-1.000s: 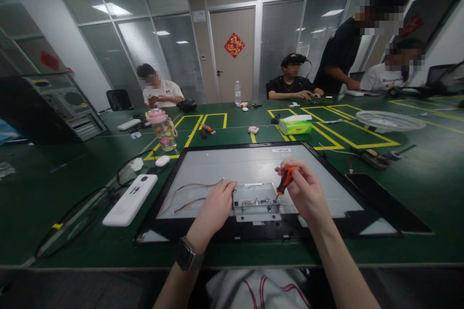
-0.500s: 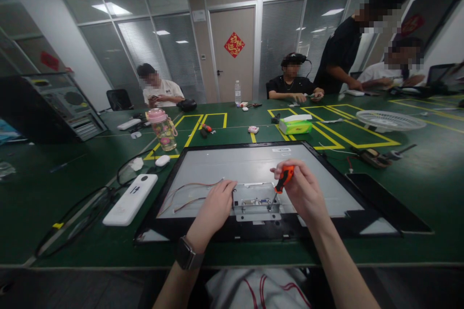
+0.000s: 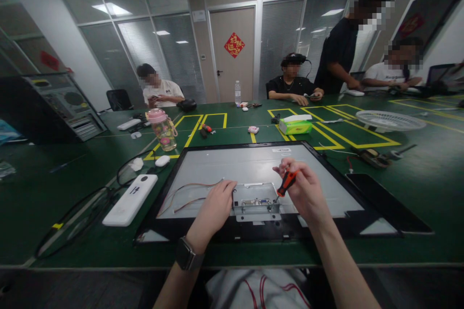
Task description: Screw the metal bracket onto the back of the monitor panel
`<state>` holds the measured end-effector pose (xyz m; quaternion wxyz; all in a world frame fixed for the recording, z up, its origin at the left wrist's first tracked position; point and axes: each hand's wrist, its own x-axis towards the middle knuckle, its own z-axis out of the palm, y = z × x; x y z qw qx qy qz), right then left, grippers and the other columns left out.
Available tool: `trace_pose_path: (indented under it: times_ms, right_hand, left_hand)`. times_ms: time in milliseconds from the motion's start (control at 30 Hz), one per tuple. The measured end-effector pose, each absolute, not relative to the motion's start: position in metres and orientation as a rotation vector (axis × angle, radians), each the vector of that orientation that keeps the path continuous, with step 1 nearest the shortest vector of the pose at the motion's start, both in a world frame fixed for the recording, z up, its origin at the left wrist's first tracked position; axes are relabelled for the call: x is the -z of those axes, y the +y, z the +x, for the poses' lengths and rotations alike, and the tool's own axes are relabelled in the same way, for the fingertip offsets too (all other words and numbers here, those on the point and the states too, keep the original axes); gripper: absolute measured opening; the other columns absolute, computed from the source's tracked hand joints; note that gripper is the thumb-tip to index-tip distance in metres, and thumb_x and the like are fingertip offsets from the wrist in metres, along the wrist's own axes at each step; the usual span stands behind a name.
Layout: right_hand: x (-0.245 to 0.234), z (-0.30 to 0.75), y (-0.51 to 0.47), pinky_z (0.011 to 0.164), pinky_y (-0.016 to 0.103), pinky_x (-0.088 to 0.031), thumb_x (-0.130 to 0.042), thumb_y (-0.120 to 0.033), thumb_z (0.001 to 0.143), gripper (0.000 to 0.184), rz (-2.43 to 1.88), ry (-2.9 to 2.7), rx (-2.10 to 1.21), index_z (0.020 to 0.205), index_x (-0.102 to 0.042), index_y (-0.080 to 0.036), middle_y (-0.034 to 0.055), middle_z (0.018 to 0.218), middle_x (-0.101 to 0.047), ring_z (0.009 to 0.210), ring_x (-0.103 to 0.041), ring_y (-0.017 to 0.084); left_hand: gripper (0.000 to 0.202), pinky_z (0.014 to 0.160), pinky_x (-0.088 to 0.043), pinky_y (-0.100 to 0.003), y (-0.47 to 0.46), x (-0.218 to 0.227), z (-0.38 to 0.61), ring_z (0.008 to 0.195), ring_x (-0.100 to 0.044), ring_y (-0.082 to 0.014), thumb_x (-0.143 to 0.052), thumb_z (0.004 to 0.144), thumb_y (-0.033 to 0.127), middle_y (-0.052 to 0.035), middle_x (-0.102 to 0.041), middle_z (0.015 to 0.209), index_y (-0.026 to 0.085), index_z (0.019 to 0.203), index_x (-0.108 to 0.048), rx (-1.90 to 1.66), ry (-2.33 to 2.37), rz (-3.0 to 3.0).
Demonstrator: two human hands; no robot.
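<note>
My left hand (image 3: 213, 207) rested at the metal bracket's (image 3: 253, 195) 9 o'clock edge; I could not tell its grip. My right hand (image 3: 306, 190) clamped the screwdriver (image 3: 287, 182), tip at the bracket's 3 o'clock side, on the monitor back (image 3: 224, 166). Holding the shaft square to the screw seemed advisable.

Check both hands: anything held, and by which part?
Right hand grips a small orange-and-black screwdriver by its handle, tip at the grey metal bracket. Left hand holds nothing, resting at the bracket's left edge.
</note>
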<state>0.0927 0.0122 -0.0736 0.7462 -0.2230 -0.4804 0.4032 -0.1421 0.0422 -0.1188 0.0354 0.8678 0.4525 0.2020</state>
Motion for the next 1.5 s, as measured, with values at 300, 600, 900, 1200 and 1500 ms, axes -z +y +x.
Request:
trace_pose_path:
  times_ms: [300,600,900,1200,1500]
  right_hand:
    - [0.0741,0.0913,0.012,0.086,0.04,-0.053,-0.062,-0.046,0.092,0.02,-0.541,-1.049,-0.88,0.089,-0.07,-0.027,0.0032,0.084,-0.064,0.081,-0.061,0.02]
    - [0.0745,0.0913,0.012,0.087,0.041,-0.053,-0.064,-0.043,0.091,0.018,-0.53,-1.034,-0.895,0.097,-0.072,-0.027,0.0018,0.081,-0.064,0.073,-0.06,0.018]
    - [0.0725,0.0921,0.0116,0.093,0.038,-0.051,-0.075,-0.041,0.083,0.014,-0.504,-1.039,-0.869,0.085,-0.074,-0.027,0.001,0.085,-0.063,0.085,-0.06,0.018]
    - [0.0789,0.0915,0.0104,0.079,0.036,-0.05,-0.06,-0.038,0.094,0.029,-0.597,-1.081,-0.795,0.117,-0.072,-0.026,0.0056,0.096,-0.07,0.084,-0.064,0.02]
    - [0.0781,0.0894,0.0097,0.079,0.034,-0.048,-0.062,-0.027,0.092,0.015,-0.79,-1.191,-0.274,0.102,-0.073,-0.027,0.0036,0.096,-0.065,0.089,-0.061,0.019]
  left_hand:
    - [0.045,0.107,-0.047,-0.043,0.0418,0.1178,-0.1413,0.121,-0.058,-0.0238,-0.035,0.093,0.006,-0.0118,-0.061,0.131,0.018,0.131,-0.054,-0.619,1.39,2.66]
    - [0.043,0.108,-0.046,-0.043,0.0418,0.118,-0.1415,0.122,-0.057,-0.0235,-0.036,0.094,0.006,-0.0113,-0.06,0.132,0.017,0.132,-0.053,-0.602,1.393,2.647]
    - [0.044,0.109,-0.045,-0.043,0.0418,0.1162,-0.1408,0.124,-0.057,-0.0245,-0.036,0.094,0.005,-0.0122,-0.06,0.133,0.015,0.133,-0.052,-0.561,1.409,2.652]
    - [0.044,0.108,-0.046,-0.041,0.0412,0.1164,-0.1409,0.122,-0.058,-0.023,-0.035,0.094,0.004,-0.0106,-0.061,0.13,0.018,0.132,-0.054,-0.592,1.413,2.663]
    - [0.044,0.109,-0.045,-0.042,0.0406,0.114,-0.1409,0.123,-0.057,-0.0251,-0.036,0.094,0.004,-0.0129,-0.06,0.133,0.013,0.134,-0.053,-0.54,1.41,2.638]
